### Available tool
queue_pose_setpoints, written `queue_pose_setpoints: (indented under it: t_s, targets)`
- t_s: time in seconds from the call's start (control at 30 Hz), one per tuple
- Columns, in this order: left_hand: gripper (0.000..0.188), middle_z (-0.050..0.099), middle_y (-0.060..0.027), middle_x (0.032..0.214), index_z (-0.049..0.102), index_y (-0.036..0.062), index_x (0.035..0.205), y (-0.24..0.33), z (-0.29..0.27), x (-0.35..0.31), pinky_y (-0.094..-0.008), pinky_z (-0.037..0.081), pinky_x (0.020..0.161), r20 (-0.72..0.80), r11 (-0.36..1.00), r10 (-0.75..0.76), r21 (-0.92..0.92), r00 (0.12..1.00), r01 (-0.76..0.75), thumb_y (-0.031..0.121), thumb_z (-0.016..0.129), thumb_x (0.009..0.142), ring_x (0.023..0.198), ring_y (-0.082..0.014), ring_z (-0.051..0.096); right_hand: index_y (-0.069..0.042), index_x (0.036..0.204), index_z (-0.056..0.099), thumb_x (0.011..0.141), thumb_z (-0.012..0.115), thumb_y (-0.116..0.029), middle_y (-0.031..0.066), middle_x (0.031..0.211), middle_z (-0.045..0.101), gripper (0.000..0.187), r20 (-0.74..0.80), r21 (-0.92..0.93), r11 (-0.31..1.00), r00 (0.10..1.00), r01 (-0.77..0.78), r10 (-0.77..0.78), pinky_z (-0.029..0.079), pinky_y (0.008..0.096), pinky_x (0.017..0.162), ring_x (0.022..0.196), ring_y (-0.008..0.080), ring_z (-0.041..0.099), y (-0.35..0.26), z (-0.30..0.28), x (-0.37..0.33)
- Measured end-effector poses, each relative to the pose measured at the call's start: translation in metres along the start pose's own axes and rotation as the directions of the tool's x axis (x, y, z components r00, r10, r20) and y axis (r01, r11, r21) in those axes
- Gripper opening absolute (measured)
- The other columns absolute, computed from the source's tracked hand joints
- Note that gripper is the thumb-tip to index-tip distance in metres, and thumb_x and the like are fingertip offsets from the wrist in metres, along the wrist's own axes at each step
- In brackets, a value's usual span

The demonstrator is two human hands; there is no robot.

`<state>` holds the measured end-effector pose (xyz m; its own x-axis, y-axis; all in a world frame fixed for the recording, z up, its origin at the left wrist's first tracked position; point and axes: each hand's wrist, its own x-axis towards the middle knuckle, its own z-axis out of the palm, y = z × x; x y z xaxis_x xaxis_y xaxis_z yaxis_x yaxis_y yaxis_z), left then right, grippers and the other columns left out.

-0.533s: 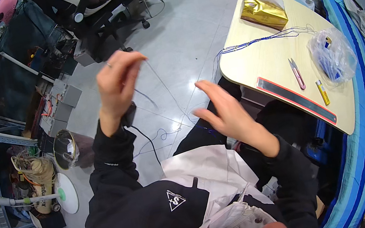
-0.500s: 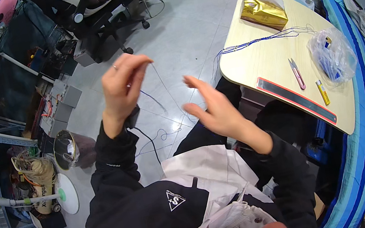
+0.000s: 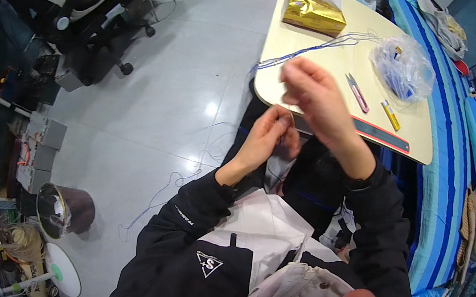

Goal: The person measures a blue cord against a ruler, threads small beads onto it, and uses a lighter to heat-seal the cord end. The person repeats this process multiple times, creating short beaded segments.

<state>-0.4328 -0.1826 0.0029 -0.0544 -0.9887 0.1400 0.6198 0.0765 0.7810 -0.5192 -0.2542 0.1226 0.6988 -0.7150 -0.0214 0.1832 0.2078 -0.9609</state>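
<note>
In front of my lap at the table's near left corner, my left hand is closed in a pinch on a thin blue cord. The cord trails away to the left, with thin loops hanging over the floor. Just right of it and higher, my right hand is raised over the table edge, its fingers curled together and slightly blurred. What the right fingers hold, if anything, is too small to make out. A bundle of blue cords lies across the table beyond both hands, its ends hanging off the left edge.
The pale table bears a gold packet, pink-handled thread snips, a yellow tube, a dark ruler with a red edge and a clear plastic bag. A bin and an office chair stand left.
My left hand has moved right and down to the table corner. My right hand has risen over the table edge, its spread fingers now curled. The view has shifted to the right.
</note>
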Motion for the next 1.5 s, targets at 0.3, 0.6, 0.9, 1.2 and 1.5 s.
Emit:
queue_pose_setpoints:
  t_s: [0.3, 0.6, 0.9, 1.2, 1.5]
  targets:
    - [0.010, 0.053, -0.0025, 0.074, 0.056, 0.0007, 0.084, 0.031, -0.019, -0.021, -0.0225, 0.035, 0.054, 0.078, 0.669, 0.087, 0.734, 0.993, -0.116, 0.008, 0.051, 0.087, 0.061, -0.0104, 0.045, 0.004, 0.071, 0.056, 0.075, 0.068, 0.000, 0.0021, 0.060, 0.044, 0.013, -0.073, -0.887, 0.451, 0.933, 0.101, -0.352, 0.026, 0.0220, 0.046, 0.050, 0.0067, 0.035, -0.019, -0.111, -0.090]
    - [0.007, 0.051, -0.0098, 0.074, 0.055, -0.0004, 0.084, 0.045, 0.007, 0.033, -0.0296, 0.040, 0.057, 0.302, 0.385, 0.141, 0.861, 0.943, -0.333, -0.004, 0.055, 0.078, 0.064, -0.0225, 0.050, -0.002, 0.079, 0.050, 0.088, 0.055, -0.003, 0.0019, 0.077, 0.042, 0.011, -0.525, -0.261, 0.936, 0.779, 0.237, -0.344, 0.032, 0.0205, 0.054, 0.061, 0.0073, 0.036, 0.032, -0.166, -0.135]
    - [0.009, 0.050, -0.0124, 0.073, 0.055, -0.0002, 0.085, 0.029, 0.018, 0.078, -0.0314, 0.041, 0.057, 0.154, 0.299, 0.055, 0.940, 0.987, -0.163, -0.004, 0.055, 0.077, 0.064, -0.0258, 0.052, 0.000, 0.076, 0.050, 0.085, 0.057, -0.001, 0.0033, 0.074, 0.043, 0.012, -0.463, -0.776, 0.629, 0.634, 0.048, -0.620, 0.032, 0.0212, 0.057, 0.065, 0.0099, 0.040, 0.046, -0.197, -0.114]
    - [0.005, 0.051, -0.0138, 0.075, 0.054, -0.0014, 0.084, 0.027, 0.029, 0.087, -0.0348, 0.042, 0.058, 0.026, 0.139, -0.025, 0.990, 0.999, -0.022, -0.001, 0.056, 0.079, 0.067, -0.0299, 0.053, 0.001, 0.076, 0.053, 0.078, 0.061, 0.003, 0.0073, 0.075, 0.052, 0.009, -0.433, -0.826, 0.561, 0.706, -0.061, -0.561, 0.039, 0.0246, 0.065, 0.071, 0.0164, 0.049, 0.043, -0.205, -0.107]
    - [0.005, 0.051, -0.0151, 0.077, 0.052, -0.0020, 0.085, 0.029, 0.033, 0.091, -0.0357, 0.042, 0.061, -0.025, 0.117, -0.078, 0.993, 0.997, 0.034, -0.001, 0.054, 0.081, 0.070, -0.0317, 0.053, 0.001, 0.078, 0.055, 0.074, 0.062, 0.007, 0.0078, 0.079, 0.053, 0.010, -0.430, -0.787, 0.617, 0.735, -0.020, -0.524, 0.040, 0.0250, 0.067, 0.074, 0.0170, 0.050, 0.039, -0.211, -0.108]
